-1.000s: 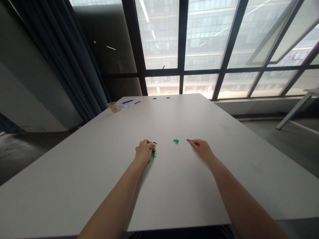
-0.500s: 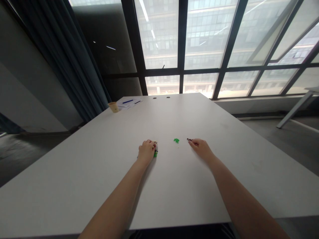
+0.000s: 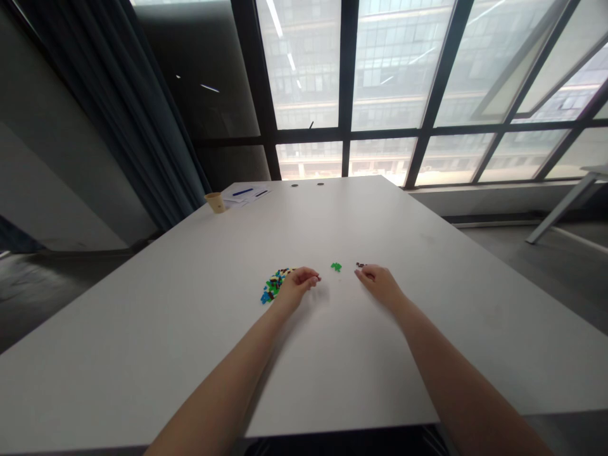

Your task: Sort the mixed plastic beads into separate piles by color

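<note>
My left hand [image 3: 299,285] is raised a little over the white table, thumb and fingers pinching a small dark reddish-brown piece [image 3: 319,278]. Behind its wrist lies a mixed pile of small blue, green, cream and brown pieces [image 3: 274,286], partly hidden by the hand. A small cluster of green pieces [image 3: 336,266] sits between my two hands. My right hand [image 3: 377,280] rests on the table with fingers closed, beside a few dark brown pieces [image 3: 360,265]. Whatever its fingertips may hold is too small to make out.
The white table [image 3: 356,221] stretches away toward large windows. At its far left stand a tan paper cup [image 3: 215,202] and papers [image 3: 242,197] with a blue pen [image 3: 242,192] on them. Two dark round fittings [image 3: 294,185] show near the far edge.
My left hand has moved right, off the mixed pile, with a small dark piece in its fingers, and more of the pile shows. My right hand has barely shifted.
</note>
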### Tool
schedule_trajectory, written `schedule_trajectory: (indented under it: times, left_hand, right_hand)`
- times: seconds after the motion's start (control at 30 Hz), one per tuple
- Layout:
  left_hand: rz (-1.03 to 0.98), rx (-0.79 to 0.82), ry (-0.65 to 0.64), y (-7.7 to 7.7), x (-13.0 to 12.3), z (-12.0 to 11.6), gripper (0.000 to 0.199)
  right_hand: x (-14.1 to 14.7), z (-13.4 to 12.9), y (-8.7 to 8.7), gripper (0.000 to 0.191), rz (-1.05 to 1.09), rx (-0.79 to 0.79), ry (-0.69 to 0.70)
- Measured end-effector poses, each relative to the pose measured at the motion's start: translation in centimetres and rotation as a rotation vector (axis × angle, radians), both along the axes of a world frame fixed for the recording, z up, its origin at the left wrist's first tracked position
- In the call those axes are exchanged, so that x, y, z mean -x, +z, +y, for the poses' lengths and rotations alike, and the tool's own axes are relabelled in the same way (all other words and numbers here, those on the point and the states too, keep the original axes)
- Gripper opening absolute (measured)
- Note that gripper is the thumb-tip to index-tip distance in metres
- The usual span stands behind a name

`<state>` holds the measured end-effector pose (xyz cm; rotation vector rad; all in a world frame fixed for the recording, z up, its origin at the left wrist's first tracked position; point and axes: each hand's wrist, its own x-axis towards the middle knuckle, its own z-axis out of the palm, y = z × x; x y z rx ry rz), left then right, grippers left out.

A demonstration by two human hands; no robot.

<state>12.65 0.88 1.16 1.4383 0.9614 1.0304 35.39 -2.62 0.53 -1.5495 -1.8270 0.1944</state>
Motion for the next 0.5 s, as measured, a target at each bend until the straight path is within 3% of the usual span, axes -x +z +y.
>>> schedule_trajectory:
  times: [0.27,0.5]
  left_hand:
    - [-0.046,-0.055,-0.094,0.2,-0.4,-0.9,0.015]
    - [0.061,-0.116,-0.057,0.5,-0.7,-1.7,0.014]
  right_hand:
    - [2.0,-0.9,0.8,0.036,0.027,-0.022,0.116]
    - [3.4,-1.7,1.5,0.028,0.062,-0.06,0.206]
